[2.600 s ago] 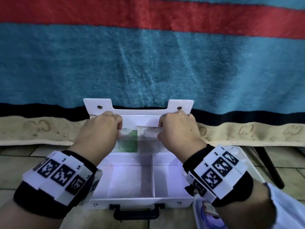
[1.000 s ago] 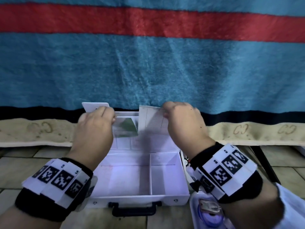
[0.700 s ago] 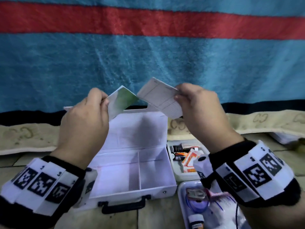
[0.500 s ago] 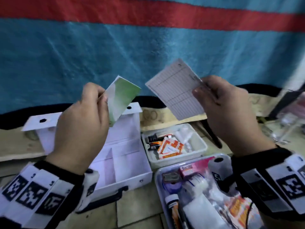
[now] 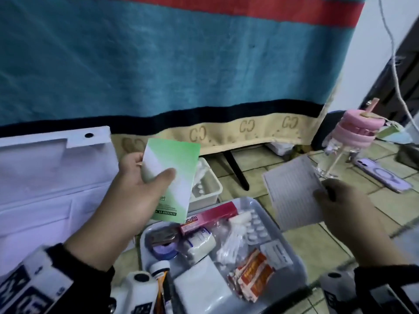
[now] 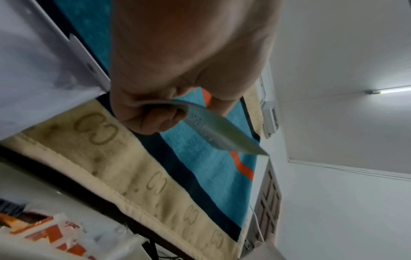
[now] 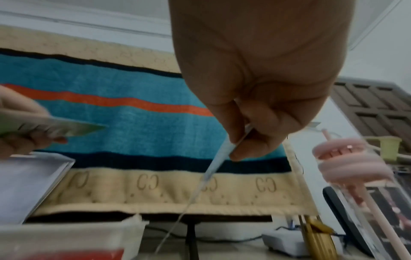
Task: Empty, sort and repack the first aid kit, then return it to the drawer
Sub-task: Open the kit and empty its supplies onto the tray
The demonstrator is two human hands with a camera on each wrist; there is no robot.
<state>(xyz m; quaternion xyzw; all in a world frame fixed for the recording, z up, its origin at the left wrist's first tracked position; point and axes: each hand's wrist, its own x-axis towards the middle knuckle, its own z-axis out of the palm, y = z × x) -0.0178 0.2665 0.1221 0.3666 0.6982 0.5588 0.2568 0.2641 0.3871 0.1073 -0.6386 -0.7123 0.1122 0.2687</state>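
Observation:
The white first aid case [image 5: 45,177] lies open on the floor at the left, its lid raised. My left hand [image 5: 145,177] pinches a green and white card [image 5: 174,177] above the trays; the left wrist view shows the card [image 6: 213,130] edge-on between thumb and fingers. My right hand [image 5: 328,196] holds a white lined paper card [image 5: 292,193] by its right edge over the tiled floor; the right wrist view shows that paper [image 7: 218,161] as a thin edge. A grey tray [image 5: 292,252] below holds several medical supplies, among them a pink box [image 5: 210,216].
A smaller white bin [image 5: 213,186] with pill packs stands behind the grey tray. A clear tumbler with a pink lid [image 5: 353,137] and a phone [image 5: 383,175] are on the floor at right. A striped blanket [image 5: 181,64] hangs behind. A black leg [image 5: 235,171] stands by the bin.
Both hands pulled the two cards out of the case lid, lifted them and carried them right. The view swung right, bringing the trays, tumbler and phone into sight.

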